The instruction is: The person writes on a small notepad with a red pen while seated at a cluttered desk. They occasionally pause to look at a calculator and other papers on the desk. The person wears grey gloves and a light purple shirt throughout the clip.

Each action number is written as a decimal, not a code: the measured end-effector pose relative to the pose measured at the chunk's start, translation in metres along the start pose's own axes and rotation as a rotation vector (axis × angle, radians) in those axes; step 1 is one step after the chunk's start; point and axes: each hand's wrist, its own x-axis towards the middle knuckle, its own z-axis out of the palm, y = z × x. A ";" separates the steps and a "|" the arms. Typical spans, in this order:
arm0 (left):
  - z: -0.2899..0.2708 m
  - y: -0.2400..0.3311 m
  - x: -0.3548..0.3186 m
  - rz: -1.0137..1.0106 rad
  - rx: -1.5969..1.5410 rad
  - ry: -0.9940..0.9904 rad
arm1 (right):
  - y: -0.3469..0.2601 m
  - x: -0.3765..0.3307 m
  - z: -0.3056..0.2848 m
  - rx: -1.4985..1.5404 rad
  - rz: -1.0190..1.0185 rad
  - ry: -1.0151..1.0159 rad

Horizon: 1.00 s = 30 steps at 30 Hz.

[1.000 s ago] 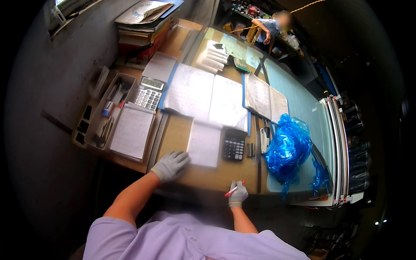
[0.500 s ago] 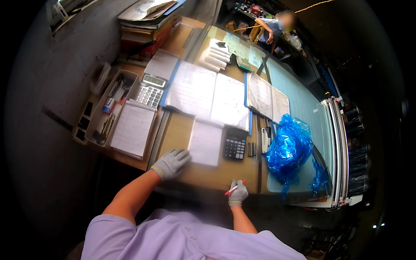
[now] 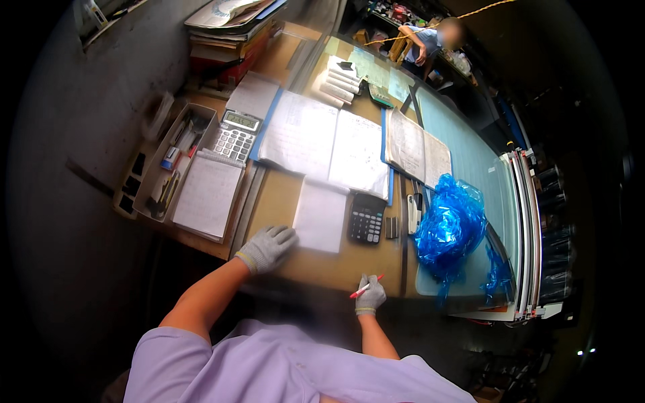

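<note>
My left hand (image 3: 269, 249), in a grey knitted glove, lies flat on the desk with its fingertips at the lower left edge of a blank-looking sheet of paper (image 3: 320, 218). At the desk's near edge my right hand (image 3: 371, 296), gloved alike, is closed round a red and white pen (image 3: 367, 286). A black calculator (image 3: 367, 218) sits just right of the sheet. Beyond it spreads an open ledger (image 3: 299, 134) with handwritten pages and a blue cover edge. A second open notebook (image 3: 405, 144) lies to its right.
Crumpled blue plastic (image 3: 449, 225) rests at the right, beside a stapler (image 3: 412, 213). On the left stand a silver calculator (image 3: 235, 138), a spiral notepad (image 3: 207, 195) and a stationery box (image 3: 151, 200). Stacked folders (image 3: 228, 40) rise behind. Another person (image 3: 420, 47) is beyond the desk's far end.
The view has shifted slightly. Both hands keep nearly the same places, the left on the desk by the sheet and the right still holding the pen.
</note>
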 end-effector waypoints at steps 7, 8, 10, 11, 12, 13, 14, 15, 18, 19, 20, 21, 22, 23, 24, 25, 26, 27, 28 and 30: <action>0.008 -0.004 -0.002 0.010 -0.004 0.018 | -0.002 0.001 -0.003 0.003 -0.014 -0.002; 0.008 -0.004 -0.001 0.011 -0.005 0.017 | -0.003 0.001 -0.004 0.002 -0.017 -0.004; 0.008 -0.004 -0.002 0.012 -0.005 0.024 | -0.006 0.001 -0.006 -0.008 -0.027 0.008; 0.008 -0.004 -0.003 0.011 -0.004 0.028 | -0.007 0.001 -0.006 -0.012 -0.032 0.013; 0.008 -0.005 -0.003 0.011 -0.003 0.029 | -0.007 0.001 -0.005 -0.003 -0.034 0.018; 0.008 -0.004 -0.003 0.015 -0.002 0.034 | -0.006 0.001 -0.005 0.004 -0.036 0.028; 0.007 -0.004 -0.003 0.019 0.000 0.038 | -0.006 0.001 -0.005 0.011 -0.038 0.038; 0.007 -0.004 -0.003 0.021 0.007 0.037 | -0.006 0.001 -0.005 0.011 -0.032 0.029; 0.007 -0.005 -0.001 0.029 0.023 0.033 | -0.007 0.002 -0.007 0.000 -0.011 0.009; 0.007 -0.004 -0.002 0.031 0.028 0.036 | -0.006 0.001 -0.006 -0.009 -0.006 0.007; 0.008 -0.004 -0.002 0.032 0.032 0.039 | -0.006 0.001 -0.006 -0.018 -0.002 0.006; 0.008 -0.005 -0.002 0.030 0.029 0.038 | -0.006 0.001 -0.005 -0.021 0.001 0.003; 0.008 -0.005 -0.002 0.028 0.026 0.036 | -0.007 0.002 -0.005 -0.024 0.003 -0.001; 0.008 -0.006 -0.002 0.025 0.022 0.035 | -0.007 0.002 -0.005 -0.026 0.006 -0.005; 0.008 -0.006 -0.002 0.025 0.021 0.033 | -0.007 0.002 -0.005 -0.028 0.005 -0.005; 0.007 -0.005 -0.002 0.026 0.019 0.030 | -0.006 0.001 -0.005 -0.031 0.006 -0.005; 0.007 -0.005 -0.001 0.027 0.017 0.027 | -0.006 0.001 -0.005 -0.034 0.007 -0.005; 0.007 -0.005 -0.002 0.029 0.022 0.033 | -0.005 0.000 -0.004 -0.027 0.013 -0.013; 0.009 -0.005 -0.002 0.032 0.027 0.040 | -0.005 0.000 -0.004 -0.021 0.020 -0.020; 0.009 -0.006 -0.002 0.033 0.025 0.045 | -0.004 0.001 -0.004 -0.027 0.015 -0.020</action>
